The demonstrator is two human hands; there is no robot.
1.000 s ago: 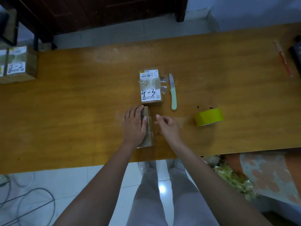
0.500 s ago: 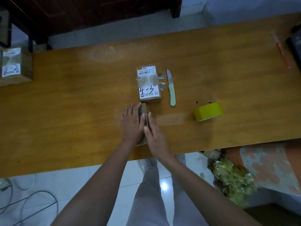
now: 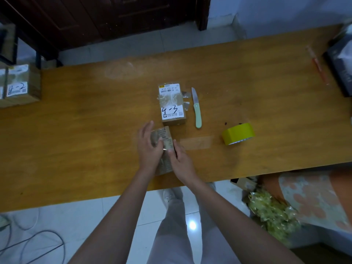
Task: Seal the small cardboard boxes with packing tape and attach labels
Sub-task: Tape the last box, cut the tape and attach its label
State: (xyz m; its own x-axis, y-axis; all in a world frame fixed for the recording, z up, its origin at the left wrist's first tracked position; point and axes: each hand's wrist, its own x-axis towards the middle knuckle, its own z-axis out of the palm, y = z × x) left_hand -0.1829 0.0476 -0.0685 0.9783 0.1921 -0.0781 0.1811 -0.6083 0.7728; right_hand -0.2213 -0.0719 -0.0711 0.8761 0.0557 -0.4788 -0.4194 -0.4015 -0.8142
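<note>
A small cardboard box (image 3: 165, 136) lies near the table's front edge, held between both hands. My left hand (image 3: 148, 147) presses on its left side and top. My right hand (image 3: 181, 161) rests against its right side, fingertips on the top face. A strip of clear tape (image 3: 196, 142) lies flat on the table just right of the box. Behind it stands a sealed, labelled box marked "4-3" (image 3: 171, 103). A knife with a pale green handle (image 3: 196, 109) lies beside that box. The yellow tape roll (image 3: 238, 133) sits farther right.
The wooden table (image 3: 95, 130) has another labelled box (image 3: 19, 86) at its far left edge. A red pen (image 3: 317, 63) and a dark object (image 3: 341, 65) lie at the far right. A bag of crumpled wrapping (image 3: 270, 210) and cables (image 3: 28, 244) are on the floor.
My right hand came in from the right onto the small box. The box has turned and tipped up slightly between both hands, showing more of its top. A tape strip now shows on the table.
</note>
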